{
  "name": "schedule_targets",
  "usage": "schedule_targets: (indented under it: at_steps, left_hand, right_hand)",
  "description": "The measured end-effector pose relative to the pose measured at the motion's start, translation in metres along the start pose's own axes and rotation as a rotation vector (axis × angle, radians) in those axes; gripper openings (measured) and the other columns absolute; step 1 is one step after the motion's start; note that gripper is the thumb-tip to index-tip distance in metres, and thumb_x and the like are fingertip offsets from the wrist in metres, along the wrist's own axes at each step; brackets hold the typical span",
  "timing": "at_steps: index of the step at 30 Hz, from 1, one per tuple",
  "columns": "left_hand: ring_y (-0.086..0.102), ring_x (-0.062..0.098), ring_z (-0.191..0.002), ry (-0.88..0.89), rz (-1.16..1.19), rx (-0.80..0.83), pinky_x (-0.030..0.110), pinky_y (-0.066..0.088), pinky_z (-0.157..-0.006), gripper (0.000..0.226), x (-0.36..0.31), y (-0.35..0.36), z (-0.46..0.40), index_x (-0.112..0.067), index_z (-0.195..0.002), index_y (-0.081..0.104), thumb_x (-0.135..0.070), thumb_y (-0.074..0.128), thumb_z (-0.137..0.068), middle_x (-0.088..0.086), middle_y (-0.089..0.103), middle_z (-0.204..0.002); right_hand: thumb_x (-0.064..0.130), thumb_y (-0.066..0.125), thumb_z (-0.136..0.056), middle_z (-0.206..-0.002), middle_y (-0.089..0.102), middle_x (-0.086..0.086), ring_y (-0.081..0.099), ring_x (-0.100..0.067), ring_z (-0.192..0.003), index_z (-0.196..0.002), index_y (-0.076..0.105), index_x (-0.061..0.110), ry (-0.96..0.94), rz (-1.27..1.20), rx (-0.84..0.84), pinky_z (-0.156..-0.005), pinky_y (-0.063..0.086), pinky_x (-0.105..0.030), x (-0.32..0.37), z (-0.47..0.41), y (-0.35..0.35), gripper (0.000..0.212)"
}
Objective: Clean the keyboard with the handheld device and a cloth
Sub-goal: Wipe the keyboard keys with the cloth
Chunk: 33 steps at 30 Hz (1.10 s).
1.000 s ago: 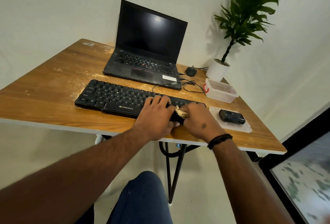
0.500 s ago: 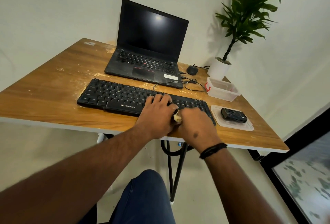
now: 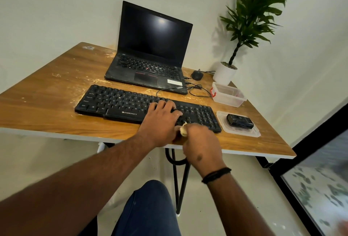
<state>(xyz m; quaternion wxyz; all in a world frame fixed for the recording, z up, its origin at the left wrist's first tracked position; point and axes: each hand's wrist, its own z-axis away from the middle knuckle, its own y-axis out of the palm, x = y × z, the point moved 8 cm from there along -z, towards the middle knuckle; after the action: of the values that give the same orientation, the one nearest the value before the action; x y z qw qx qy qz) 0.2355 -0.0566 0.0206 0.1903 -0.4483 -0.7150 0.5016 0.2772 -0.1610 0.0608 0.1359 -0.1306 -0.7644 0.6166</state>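
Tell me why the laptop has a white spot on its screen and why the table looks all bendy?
In the head view, the spot on the dark laptop screen is glare from a light; the wide-angle lens curves the table edges; the plant casts a soft shadow on the wall; the right hand holding the cloth looks slightly blurred.

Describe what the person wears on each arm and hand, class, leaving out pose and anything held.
Both forearms are bare, with no sleeves in view. The right wrist carries a thin black band, seemingly two cords side by side. The left hand and right hand wear no gloves or visible rings.
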Motion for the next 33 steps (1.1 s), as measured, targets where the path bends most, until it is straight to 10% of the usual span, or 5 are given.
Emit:
schedule_targets:
  at_steps: [26,33]
  left_hand:
    - [0.037,0.022,-0.128,0.014,-0.019,0.003,0.044,0.027,-0.113,0.052,0.000,0.000,0.001,-0.028,-0.137,0.056,-0.045,0.059,-0.088,-0.001,0.044,-0.136]
    - [0.036,0.021,-0.130,-0.003,-0.001,-0.001,0.045,0.025,-0.115,0.052,0.001,-0.001,0.001,-0.029,-0.139,0.054,-0.056,0.047,-0.095,-0.001,0.043,-0.138]
  right_hand:
    - [0.014,0.059,-0.095,-0.123,0.060,-0.011,0.055,-0.025,-0.117,-0.122,0.058,0.009,-0.030,0.027,-0.067,-0.103,0.044,-0.035,0.012,-0.032,0.023,0.028]
    - [0.008,0.056,-0.089,-0.097,0.068,-0.006,0.063,-0.025,-0.091,-0.103,0.066,0.015,0.027,-0.048,0.034,-0.080,0.053,-0.037,-0.009,-0.038,0.000,0.019]
